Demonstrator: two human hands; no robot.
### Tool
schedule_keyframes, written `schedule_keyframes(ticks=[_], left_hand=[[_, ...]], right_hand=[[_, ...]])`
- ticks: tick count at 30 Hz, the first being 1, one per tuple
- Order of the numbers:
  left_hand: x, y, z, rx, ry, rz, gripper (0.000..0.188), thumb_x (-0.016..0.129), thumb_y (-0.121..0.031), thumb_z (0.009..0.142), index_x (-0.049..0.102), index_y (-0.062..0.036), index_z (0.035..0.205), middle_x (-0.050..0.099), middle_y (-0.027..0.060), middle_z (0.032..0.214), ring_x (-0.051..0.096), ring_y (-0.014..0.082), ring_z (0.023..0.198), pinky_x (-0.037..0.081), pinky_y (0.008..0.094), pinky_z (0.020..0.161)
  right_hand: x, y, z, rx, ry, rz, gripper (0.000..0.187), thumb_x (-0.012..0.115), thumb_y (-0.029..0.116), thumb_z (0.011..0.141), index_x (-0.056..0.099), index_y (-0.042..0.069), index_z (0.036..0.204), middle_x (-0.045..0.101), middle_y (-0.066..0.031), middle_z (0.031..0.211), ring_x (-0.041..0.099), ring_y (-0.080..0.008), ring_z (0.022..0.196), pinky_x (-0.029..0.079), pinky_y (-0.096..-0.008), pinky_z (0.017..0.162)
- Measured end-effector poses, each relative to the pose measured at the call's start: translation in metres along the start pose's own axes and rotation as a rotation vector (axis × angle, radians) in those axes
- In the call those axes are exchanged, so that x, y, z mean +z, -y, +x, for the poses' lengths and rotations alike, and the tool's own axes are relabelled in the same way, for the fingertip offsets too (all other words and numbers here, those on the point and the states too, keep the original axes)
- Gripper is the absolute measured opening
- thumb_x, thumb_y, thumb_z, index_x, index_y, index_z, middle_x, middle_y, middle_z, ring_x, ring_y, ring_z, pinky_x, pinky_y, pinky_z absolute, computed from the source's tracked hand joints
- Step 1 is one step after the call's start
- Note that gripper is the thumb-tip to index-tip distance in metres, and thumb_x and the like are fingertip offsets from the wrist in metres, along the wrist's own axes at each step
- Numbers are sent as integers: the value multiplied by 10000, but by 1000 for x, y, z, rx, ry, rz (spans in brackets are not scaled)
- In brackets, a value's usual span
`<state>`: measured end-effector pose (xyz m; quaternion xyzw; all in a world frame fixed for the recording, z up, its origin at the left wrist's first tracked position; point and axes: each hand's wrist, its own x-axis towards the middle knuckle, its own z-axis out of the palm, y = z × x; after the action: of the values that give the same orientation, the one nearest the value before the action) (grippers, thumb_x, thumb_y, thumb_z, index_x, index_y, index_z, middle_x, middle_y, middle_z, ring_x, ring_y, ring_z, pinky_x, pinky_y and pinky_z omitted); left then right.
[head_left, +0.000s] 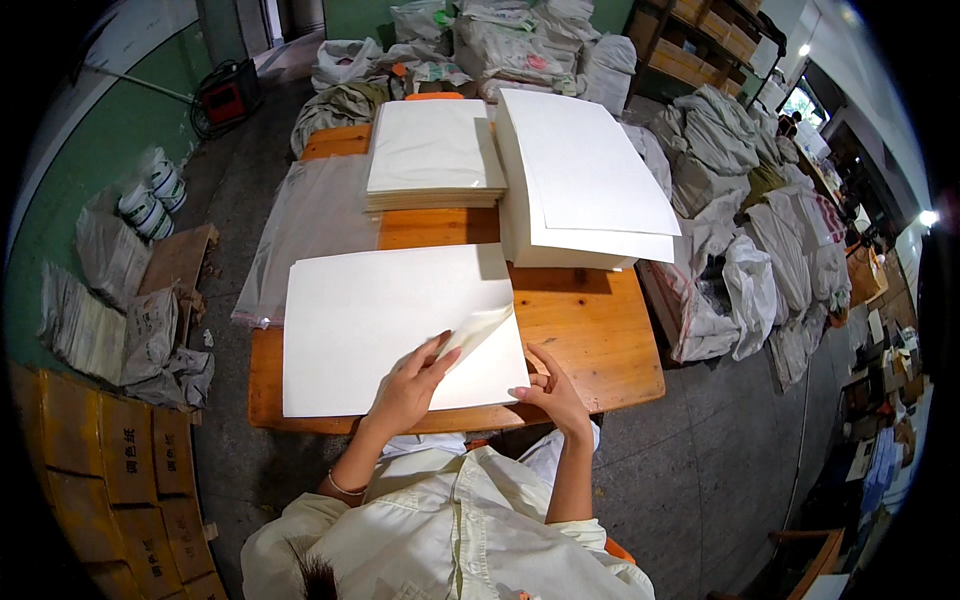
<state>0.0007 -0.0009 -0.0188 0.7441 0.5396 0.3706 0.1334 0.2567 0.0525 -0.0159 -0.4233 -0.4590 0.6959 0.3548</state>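
Observation:
A stack of large white paper sheets (385,320) lies on the near part of the wooden table, just in front of me. Its right side is partly curled up and folded back toward the left. My left hand (408,388) has its fingers and thumb at this raised flap (482,328), bent around its edge. At the lower right corner of the stack, my right hand (556,398) rests its thumb on the paper, with the other fingers curved along the right edge. How many sheets are lifted I cannot make out.
Behind the stack, the wooden table (590,325) holds a lower paper pile (437,145) and a taller one (600,165) at right. Clear plastic bags (312,220) lie at the left. Sacks (790,240) crowd the right floor; yellow-brown cartons (130,480) stand lower left.

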Motion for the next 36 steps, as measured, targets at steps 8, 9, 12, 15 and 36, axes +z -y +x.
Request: schedule_keyframes(ticks=[8, 9, 12, 15, 36], left_hand=[[-13, -14, 8, 41, 243, -36, 553, 709, -192, 773, 561, -259, 1302, 345, 100, 1478, 523, 283, 1197, 465, 379, 968], [-14, -15, 8, 45, 240, -18, 576, 730, -220, 753, 561, -269, 1302, 344, 91, 1478, 524, 274, 1196, 469, 377, 963], [-11, -13, 7, 34, 236, -25, 594, 746, -241, 743, 556, -272, 1305, 345, 80, 1473, 524, 266, 1194, 477, 377, 956], [-7, -8, 6, 18, 221, -41, 551, 713, -196, 780, 555, -258, 1304, 351, 84, 1467, 519, 267, 1198, 476, 372, 962], [-7, -9, 7, 43, 156, -22, 556, 713, -175, 766, 565, -263, 1294, 347, 110, 1457, 548, 273, 1147, 477, 376, 963]], right_hand=[[-4, -5, 4, 6, 5, -34, 783, 731, -38, 756, 322, 10, 1423, 643, -32, 763, 588, -70, 686, 457, -189, 630], [-2, -6, 5, 2, -7, -42, 777, 733, -37, 755, 329, 6, 1418, 641, -28, 751, 585, -67, 674, 454, -187, 622], [-1, -7, 6, 11, -36, -48, 762, 737, -33, 754, 347, -2, 1407, 640, -23, 737, 583, -65, 666, 448, -185, 613], [-3, -10, 7, -1, -27, -43, 770, 736, -36, 752, 340, -1, 1411, 649, -35, 761, 597, -76, 691, 461, -191, 631], [0, -4, 4, -8, -2, -17, 815, 743, -30, 749, 293, -15, 1428, 654, -50, 795, 610, -81, 734, 464, -187, 658]])
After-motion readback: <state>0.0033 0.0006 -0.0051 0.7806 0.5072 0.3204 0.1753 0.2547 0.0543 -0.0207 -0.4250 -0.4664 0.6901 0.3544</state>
